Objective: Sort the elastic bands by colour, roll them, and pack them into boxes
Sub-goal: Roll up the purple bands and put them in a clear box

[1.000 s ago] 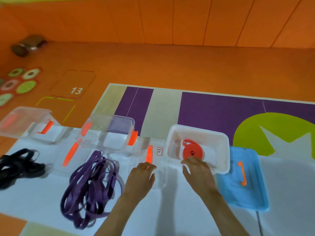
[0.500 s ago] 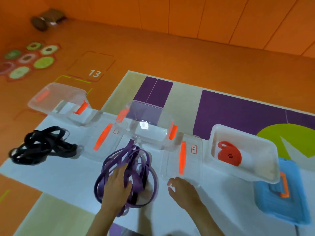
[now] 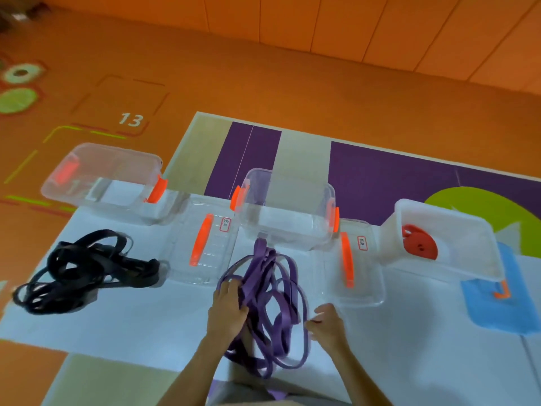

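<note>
I am on the purple colour now, I judge: the orange is done and the black is not yet begun. The purple bands (image 3: pixel 269 303) lie as one loose tangle on the white sheet (image 3: pixel 131 323), right under and between my hands. My left hand (image 3: pixel 227 313) grips a bunch of strands with its fingers (image 3: pixel 231 288) curled round them. My right hand (image 3: pixel 329 325) sits at the tangle's right edge with its fingers (image 3: pixel 319 310) bent, and I cannot tell if they pinch a strand or only touch it. Next I must tease one band free without dragging the rest, then roll it tight. Counting from large to small, there are three boxes. The left clear box (image 3: pixel 102 183) is far off to my left, the middle clear box (image 3: pixel 288 209) just beyond my fingers, and the white box (image 3: pixel 456 259) to my right. There are three lids: the blue lid (image 3: pixel 497 312), the right clear lid (image 3: pixel 360 276) and the left clear lid (image 3: pixel 210 259). There are two tangles, mine and the black bands (image 3: pixel 85 271) well to my left. One orange roll (image 3: pixel 420 246) sits in the white box.
</note>
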`<action>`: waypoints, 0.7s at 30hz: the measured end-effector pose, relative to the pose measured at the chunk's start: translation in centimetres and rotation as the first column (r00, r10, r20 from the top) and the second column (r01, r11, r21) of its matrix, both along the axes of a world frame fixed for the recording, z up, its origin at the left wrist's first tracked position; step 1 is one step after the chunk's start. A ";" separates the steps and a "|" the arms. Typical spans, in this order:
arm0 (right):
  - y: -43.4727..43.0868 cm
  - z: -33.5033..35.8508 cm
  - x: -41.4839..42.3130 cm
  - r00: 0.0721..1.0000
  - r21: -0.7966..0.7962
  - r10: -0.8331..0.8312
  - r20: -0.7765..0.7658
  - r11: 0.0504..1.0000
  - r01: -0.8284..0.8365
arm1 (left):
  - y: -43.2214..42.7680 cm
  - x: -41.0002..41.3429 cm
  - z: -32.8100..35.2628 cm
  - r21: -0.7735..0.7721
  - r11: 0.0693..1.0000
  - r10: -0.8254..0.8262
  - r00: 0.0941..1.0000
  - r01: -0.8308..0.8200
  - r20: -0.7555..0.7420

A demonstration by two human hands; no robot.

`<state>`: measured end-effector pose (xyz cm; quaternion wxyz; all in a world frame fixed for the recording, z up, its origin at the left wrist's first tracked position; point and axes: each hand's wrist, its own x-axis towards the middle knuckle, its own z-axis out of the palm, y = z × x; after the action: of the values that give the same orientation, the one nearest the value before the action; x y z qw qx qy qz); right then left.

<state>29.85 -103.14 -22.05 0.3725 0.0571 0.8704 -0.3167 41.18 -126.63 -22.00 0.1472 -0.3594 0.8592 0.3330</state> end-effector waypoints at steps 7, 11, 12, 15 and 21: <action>-0.5 2.3 -1.8 0.970 -0.003 0.244 0.000 0.970 -0.244 | -5.0 -1.9 2.8 0.272 0.959 -0.090 0.995 0.073 0.050; -0.5 6.2 -5.0 0.976 -0.106 0.200 -0.083 0.972 -0.209 | -6.2 -3.2 4.2 0.241 0.959 -0.189 0.970 0.148 0.154; -0.5 7.2 -5.5 0.973 -0.126 0.206 -0.101 0.968 -0.218 | -6.2 -3.4 4.7 0.229 0.960 -0.201 0.964 0.159 0.172; -1.0 10.4 -6.0 0.979 -0.286 0.182 -0.092 0.937 -0.201 | -5.6 -3.8 6.8 0.179 0.960 -0.233 0.969 0.215 0.085; -5.7 18.5 -5.0 0.981 -0.628 0.077 -0.180 0.759 -0.175 | -2.1 -4.0 10.5 0.554 0.643 -0.506 0.836 0.529 -0.212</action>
<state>24.81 -108.83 -3.56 0.3264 -0.1549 0.7365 -0.5719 37.22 -128.74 -11.54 0.3243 -0.0283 0.7802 0.5342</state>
